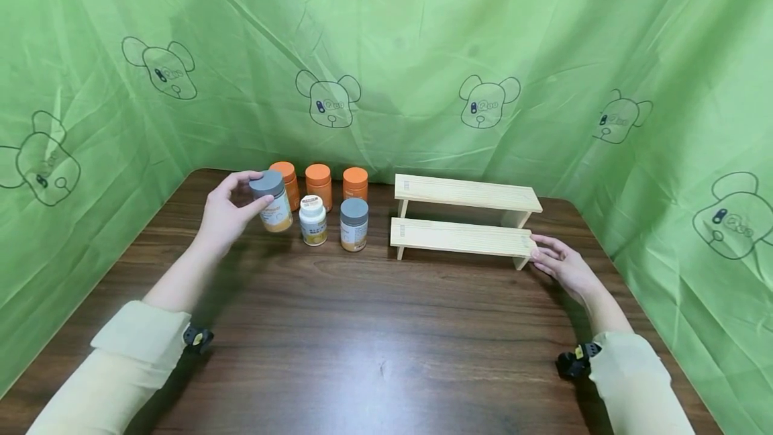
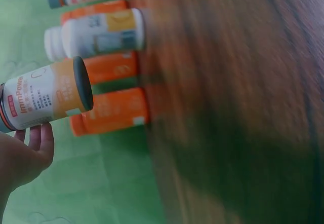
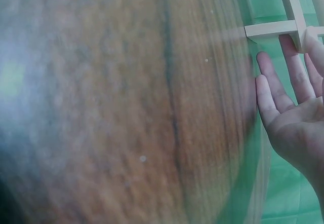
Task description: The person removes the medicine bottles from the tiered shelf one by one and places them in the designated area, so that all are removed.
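Note:
My left hand grips a grey-lidded bottle with a white and yellow label, held just above the table at the left end of a group of bottles; in the left wrist view this held bottle lies above my left hand. A white-lidded bottle and a second grey-lidded bottle stand in the front row. Three orange bottles stand behind. My right hand rests with straight fingers against the right end of the two-step wooden rack; the right wrist view shows its fingers touching the rack leg.
The dark wooden table is ringed by a green cloth backdrop with bear drawings on the back and both sides. Both steps of the rack carry nothing.

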`<action>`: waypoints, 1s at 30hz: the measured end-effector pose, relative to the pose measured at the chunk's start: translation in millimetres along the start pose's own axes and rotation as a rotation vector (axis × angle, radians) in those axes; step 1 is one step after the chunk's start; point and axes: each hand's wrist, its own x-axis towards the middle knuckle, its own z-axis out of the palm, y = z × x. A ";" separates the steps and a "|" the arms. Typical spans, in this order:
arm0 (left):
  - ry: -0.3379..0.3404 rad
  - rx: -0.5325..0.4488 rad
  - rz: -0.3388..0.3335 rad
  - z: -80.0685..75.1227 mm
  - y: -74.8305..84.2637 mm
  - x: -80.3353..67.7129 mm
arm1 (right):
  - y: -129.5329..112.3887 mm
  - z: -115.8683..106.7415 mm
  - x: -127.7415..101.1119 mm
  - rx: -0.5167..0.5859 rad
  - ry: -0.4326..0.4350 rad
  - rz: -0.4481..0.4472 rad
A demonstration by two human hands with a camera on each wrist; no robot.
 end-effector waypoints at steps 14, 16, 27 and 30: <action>-0.140 0.131 -0.098 3.8 -69.9 16.8 | 0.5 4.3 -2.2 0.016 0.014 0.012; -0.158 0.151 -0.097 3.2 -72.3 16.8 | 0.0 5.6 -2.0 0.014 0.019 0.015; -0.191 0.170 -0.091 -2.5 -73.9 18.0 | -3.0 11.5 4.9 0.024 0.024 0.018; -0.198 0.177 -0.092 -3.0 -72.5 18.6 | -3.4 11.3 5.8 0.028 0.019 0.026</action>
